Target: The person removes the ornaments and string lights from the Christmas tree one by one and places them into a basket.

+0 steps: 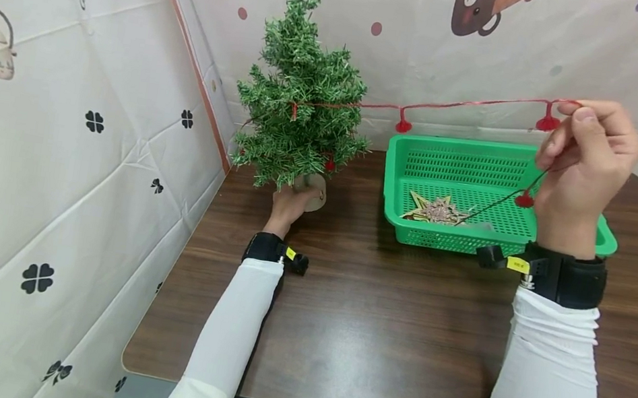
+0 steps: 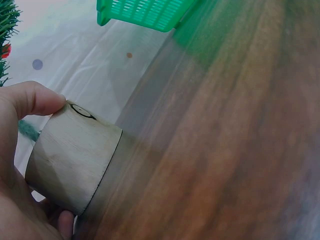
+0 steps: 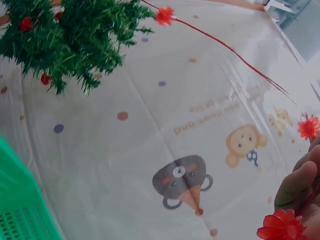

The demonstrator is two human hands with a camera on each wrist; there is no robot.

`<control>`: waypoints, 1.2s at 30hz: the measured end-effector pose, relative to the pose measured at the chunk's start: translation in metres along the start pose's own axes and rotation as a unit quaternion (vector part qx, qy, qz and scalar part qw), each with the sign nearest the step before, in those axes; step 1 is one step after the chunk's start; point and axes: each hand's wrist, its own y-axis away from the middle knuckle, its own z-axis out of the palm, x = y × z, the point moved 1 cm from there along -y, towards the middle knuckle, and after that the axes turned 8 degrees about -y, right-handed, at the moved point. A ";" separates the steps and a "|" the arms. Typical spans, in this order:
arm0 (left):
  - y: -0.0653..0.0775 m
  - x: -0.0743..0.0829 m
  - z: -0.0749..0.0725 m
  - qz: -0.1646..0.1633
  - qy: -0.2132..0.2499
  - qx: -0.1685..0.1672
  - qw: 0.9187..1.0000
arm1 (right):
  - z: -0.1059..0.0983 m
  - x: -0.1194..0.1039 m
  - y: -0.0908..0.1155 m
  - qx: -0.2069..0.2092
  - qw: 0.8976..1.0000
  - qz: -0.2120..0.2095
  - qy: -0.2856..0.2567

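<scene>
A small artificial Christmas tree [image 1: 299,97] stands upright at the back left of the table. My left hand [image 1: 287,208] grips its round wooden base [image 2: 75,155], thumb on top and fingers curled beneath in the left wrist view. My right hand [image 1: 597,153] is raised over the right end of a green basket and pinches a red garland [image 1: 467,103] with small red flowers [image 3: 282,226]. The garland runs taut from the tree's branches to my fingertips. Its other part hangs below my right hand, down into the basket. More red flowers [image 3: 26,23] show among the branches.
The green plastic basket [image 1: 442,239] sits at the back right of the brown wooden table [image 1: 374,329]. Inside it lies a glittery star ornament [image 1: 436,210]. Printed white sheeting [image 1: 342,32] hangs behind the table and along its left side.
</scene>
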 end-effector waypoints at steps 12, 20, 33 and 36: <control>-0.001 -0.001 0.000 0.011 -0.011 0.004 1.000 | -0.041 -0.003 -0.010 -0.082 0.812 0.030 0.576; -0.001 -0.002 -0.002 0.007 -0.013 -0.001 1.000 | -0.074 0.020 -0.012 -0.341 0.642 0.226 0.649; -0.001 -0.002 -0.001 0.009 -0.007 0.000 1.000 | -0.083 0.066 0.018 -0.489 0.531 0.422 0.548; -0.002 -0.002 -0.001 0.010 -0.010 -0.003 1.000 | -0.080 0.067 0.021 -0.493 0.527 0.430 0.543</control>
